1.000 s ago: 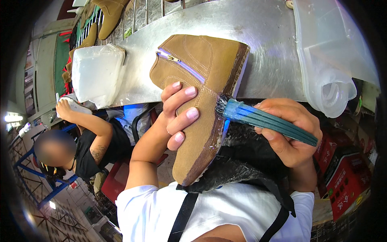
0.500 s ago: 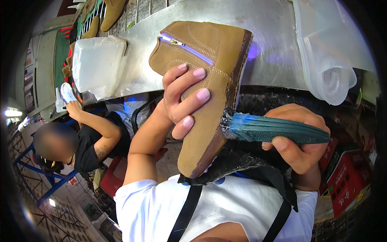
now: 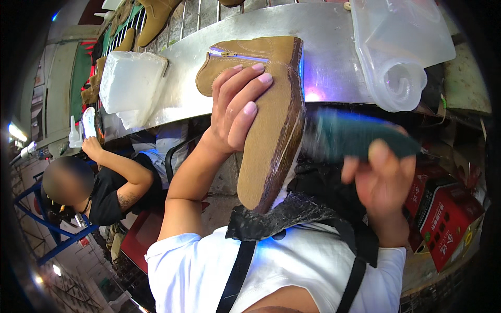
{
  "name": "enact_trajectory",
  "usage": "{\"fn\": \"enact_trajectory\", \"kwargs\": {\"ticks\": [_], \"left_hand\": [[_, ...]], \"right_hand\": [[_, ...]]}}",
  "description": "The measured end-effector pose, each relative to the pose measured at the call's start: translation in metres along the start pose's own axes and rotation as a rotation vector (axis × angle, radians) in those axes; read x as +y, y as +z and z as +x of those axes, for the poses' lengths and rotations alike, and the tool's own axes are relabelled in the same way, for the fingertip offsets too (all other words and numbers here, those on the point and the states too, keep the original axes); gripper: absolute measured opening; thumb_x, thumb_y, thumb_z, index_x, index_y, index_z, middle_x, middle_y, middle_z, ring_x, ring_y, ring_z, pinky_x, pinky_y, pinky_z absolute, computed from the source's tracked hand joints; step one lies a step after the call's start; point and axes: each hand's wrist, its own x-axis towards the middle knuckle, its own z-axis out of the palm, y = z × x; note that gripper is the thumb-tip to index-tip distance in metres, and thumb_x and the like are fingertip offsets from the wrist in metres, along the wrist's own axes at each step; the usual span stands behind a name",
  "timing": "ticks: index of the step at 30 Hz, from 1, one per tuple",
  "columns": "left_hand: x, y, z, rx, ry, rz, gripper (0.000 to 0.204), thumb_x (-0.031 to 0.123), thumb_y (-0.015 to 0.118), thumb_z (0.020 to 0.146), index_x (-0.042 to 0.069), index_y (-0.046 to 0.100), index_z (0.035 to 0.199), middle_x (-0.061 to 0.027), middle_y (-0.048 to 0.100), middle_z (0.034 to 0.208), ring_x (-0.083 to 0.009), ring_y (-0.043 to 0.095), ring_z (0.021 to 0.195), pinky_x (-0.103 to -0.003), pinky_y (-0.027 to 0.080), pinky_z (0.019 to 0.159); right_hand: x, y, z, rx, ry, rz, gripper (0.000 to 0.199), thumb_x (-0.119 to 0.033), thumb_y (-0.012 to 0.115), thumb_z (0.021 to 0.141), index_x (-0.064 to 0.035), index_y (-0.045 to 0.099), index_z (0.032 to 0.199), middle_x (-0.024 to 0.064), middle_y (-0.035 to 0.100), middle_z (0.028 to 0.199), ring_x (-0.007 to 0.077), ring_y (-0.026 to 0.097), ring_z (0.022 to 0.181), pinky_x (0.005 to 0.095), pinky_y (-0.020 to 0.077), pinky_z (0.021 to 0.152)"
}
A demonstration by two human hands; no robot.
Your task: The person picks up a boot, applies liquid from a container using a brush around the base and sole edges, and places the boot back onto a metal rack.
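Note:
My left hand (image 3: 237,107) grips a tan suede ankle boot (image 3: 271,120) with a side zipper, held sole-up so its toe points down toward my chest. My right hand (image 3: 383,182) holds a dark teal brush (image 3: 355,136), blurred by motion, just to the right of the boot's sole edge. The brush end lies close to the sole rim near its middle. A black, crusted apron (image 3: 292,214) lies under the boot's toe.
A metal workbench (image 3: 323,47) runs across the top, with a clear plastic jug (image 3: 399,49) at right and a white plastic-wrapped block (image 3: 130,83) at left. More tan boots (image 3: 156,15) stand on a rack behind. Another person (image 3: 99,182) sits at lower left. Red boxes (image 3: 449,214) are at right.
My left hand has turned the boot more upright and raised it. My right hand with the brush has dropped and swung along the sole edge, now blurred.

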Motion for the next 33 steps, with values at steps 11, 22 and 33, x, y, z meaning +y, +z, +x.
{"fn": "enact_trajectory", "kwargs": {"ticks": [11, 22, 33], "left_hand": [[0.001, 0.003, 0.011, 0.029, 0.016, -0.041, 0.049, 0.008, 0.066, 0.089, 0.0, 0.036, 0.127, -0.0291, 0.06, 0.127, -0.0492, 0.065, 0.11, -0.064, 0.052, 0.093], [0.002, 0.002, 0.02, -0.024, 0.086, -0.064, 0.046, 0.006, 0.065, 0.084, 0.001, 0.038, 0.121, -0.0276, 0.06, 0.125, -0.0472, 0.066, 0.106, -0.062, 0.054, 0.089], [0.0, 0.004, 0.028, -0.031, 0.13, -0.037, 0.045, 0.005, 0.067, 0.083, 0.0, 0.041, 0.12, -0.0261, 0.063, 0.125, -0.0453, 0.066, 0.108, -0.058, 0.055, 0.088]], "right_hand": [[-0.026, -0.018, -0.005, -0.43, -0.258, -0.326, 0.028, -0.005, 0.078, 0.085, 0.0072, 0.065, 0.107, 0.023, 0.073, 0.093, 0.0312, 0.075, 0.08, 0.0388, 0.0631, 0.071], [-0.044, -0.021, 0.025, -0.036, 0.122, -0.255, 0.023, 0.001, 0.071, 0.084, 0.011, 0.067, 0.105, 0.0161, 0.072, 0.086, 0.0185, 0.07, 0.07, 0.0309, 0.0595, 0.062], [-0.041, -0.022, 0.008, -0.354, -0.416, -0.609, 0.03, -0.028, 0.079, 0.087, -0.0019, 0.066, 0.093, 0.016, 0.07, 0.081, 0.0222, 0.069, 0.065, 0.0285, 0.0566, 0.055]]}}
